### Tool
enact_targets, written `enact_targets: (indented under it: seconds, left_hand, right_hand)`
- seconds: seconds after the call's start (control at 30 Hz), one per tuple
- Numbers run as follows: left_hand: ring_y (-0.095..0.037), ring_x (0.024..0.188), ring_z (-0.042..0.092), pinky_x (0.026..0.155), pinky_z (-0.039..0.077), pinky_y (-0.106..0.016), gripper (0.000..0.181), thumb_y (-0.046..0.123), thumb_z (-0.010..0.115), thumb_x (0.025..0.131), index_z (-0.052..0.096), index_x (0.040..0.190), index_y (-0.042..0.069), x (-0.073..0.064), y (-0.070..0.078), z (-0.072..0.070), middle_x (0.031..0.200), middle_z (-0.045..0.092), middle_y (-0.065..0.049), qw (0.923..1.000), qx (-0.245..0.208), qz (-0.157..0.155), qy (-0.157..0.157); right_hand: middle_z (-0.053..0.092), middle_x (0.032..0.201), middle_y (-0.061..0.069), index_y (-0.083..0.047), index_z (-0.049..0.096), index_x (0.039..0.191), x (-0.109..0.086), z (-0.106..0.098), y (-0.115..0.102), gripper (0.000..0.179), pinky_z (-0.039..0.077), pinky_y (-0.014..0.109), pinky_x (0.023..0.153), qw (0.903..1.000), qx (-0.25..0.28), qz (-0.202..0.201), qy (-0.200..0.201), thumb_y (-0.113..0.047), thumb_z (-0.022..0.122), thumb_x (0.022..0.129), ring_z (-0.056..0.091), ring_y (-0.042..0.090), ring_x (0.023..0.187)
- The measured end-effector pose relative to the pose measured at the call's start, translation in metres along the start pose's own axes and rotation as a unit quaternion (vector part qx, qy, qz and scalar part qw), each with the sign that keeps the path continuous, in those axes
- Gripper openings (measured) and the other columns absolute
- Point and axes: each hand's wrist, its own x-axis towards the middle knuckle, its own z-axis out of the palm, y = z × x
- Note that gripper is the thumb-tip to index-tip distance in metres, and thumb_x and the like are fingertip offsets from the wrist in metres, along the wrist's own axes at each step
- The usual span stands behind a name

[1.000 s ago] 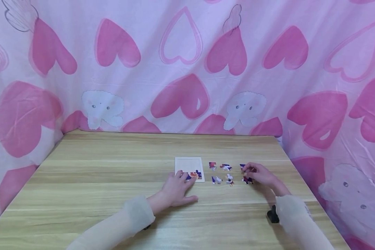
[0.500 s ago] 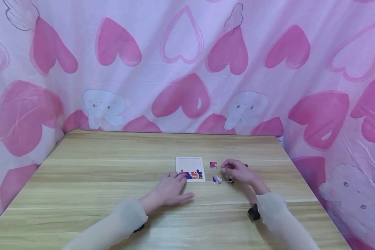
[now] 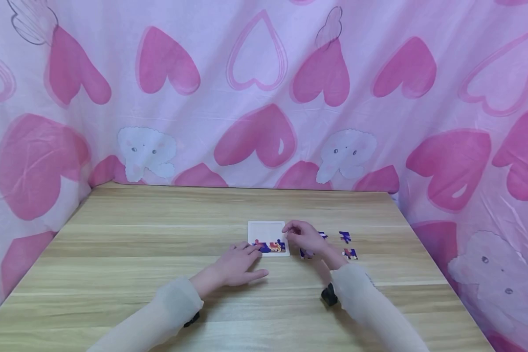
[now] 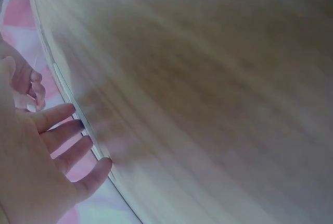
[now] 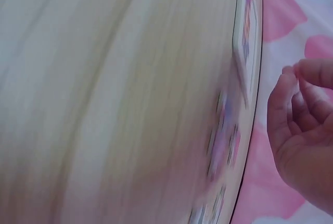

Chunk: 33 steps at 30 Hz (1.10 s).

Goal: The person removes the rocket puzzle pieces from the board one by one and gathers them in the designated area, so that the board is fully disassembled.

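My left hand (image 3: pixel 234 266) lies with fingers spread, its fingertips resting on the lower left corner of a white puzzle board (image 3: pixel 264 231). Joined, brightly printed jigsaw pieces (image 3: pixel 275 247) fill the board's bottom strip; the upper part is bare white. My right hand (image 3: pixel 305 237) hovers by the board's right edge. In the right wrist view, the right hand (image 5: pixel 307 125) has curled fingers, thumb and index tips meeting, and no piece shows between them. Loose jigsaw pieces (image 3: pixel 350 254) lie right of the board. The right hand and wrist hide some of them.
The wood-grain table (image 3: pixel 158 220) extends around the board on all sides. A pink heart-print curtain (image 3: pixel 255 63) hangs along its back and sides. Another loose piece (image 3: pixel 344 237) lies at the far right of the group. The right wrist view is blurred by motion.
My right hand has moved left from the far-right pieces, across the group, to the board's right edge. The left hand has shifted slightly left, its fingertips still at the board's corner.
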Motion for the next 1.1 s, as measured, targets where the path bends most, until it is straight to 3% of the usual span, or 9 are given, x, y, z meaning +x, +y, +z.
enact_targets:
  seconds: [0.13, 0.43, 0.83, 1.1]
  left_hand:
    - [-0.033, 0.122, 0.030, 0.094, 0.025, -0.052, 0.068, 0.063, 0.030, 0.084, 0.048, 0.126, 0.012, -0.001, -0.001, -0.001, 0.135, 0.038, -0.008, 1.0000, -0.006, 0.002, -0.002]
    - [-0.032, 0.123, 0.029, 0.094, 0.025, -0.052, 0.068, 0.062, 0.031, 0.085, 0.048, 0.127, 0.012, -0.003, -0.001, -0.002, 0.136, 0.036, -0.006, 0.9999, -0.006, 0.006, -0.007]
    - [-0.032, 0.122, 0.030, 0.094, 0.026, -0.050, 0.072, 0.065, 0.028, 0.084, 0.047, 0.127, 0.011, -0.006, -0.003, -0.003, 0.138, 0.031, -0.009, 0.9997, 0.007, 0.025, 0.003]
    - [-0.029, 0.118, 0.035, 0.093, 0.029, -0.046, 0.068, 0.061, 0.032, 0.085, 0.050, 0.125, 0.009, -0.007, -0.006, -0.001, 0.127, 0.042, -0.010, 0.9982, 0.031, 0.048, 0.015]
  right_hand:
    - [0.052, 0.073, 0.006, 0.001, 0.059, 0.096, 0.008, 0.015, -0.008, 0.014, 0.043, 0.030, 0.055, 0.9999, -0.004, -0.013, 0.003, -0.001, 0.053, 0.083, 0.050, 0.020, 0.062]
    - [0.055, 0.074, 0.006, -0.005, 0.059, 0.095, 0.020, 0.037, -0.014, 0.012, 0.043, 0.028, 0.055, 0.9996, -0.021, 0.005, -0.016, -0.006, 0.054, 0.084, 0.052, 0.018, 0.063]
    - [0.056, 0.071, 0.003, -0.008, 0.059, 0.092, 0.026, 0.044, -0.007, 0.011, 0.043, 0.027, 0.057, 0.9987, -0.037, 0.006, -0.034, -0.003, 0.054, 0.084, 0.051, 0.015, 0.062]
    - [0.055, 0.072, 0.001, -0.010, 0.061, 0.094, 0.025, 0.044, -0.015, 0.015, 0.042, 0.028, 0.060, 0.9949, -0.086, 0.003, -0.053, -0.005, 0.059, 0.080, 0.051, 0.015, 0.066]
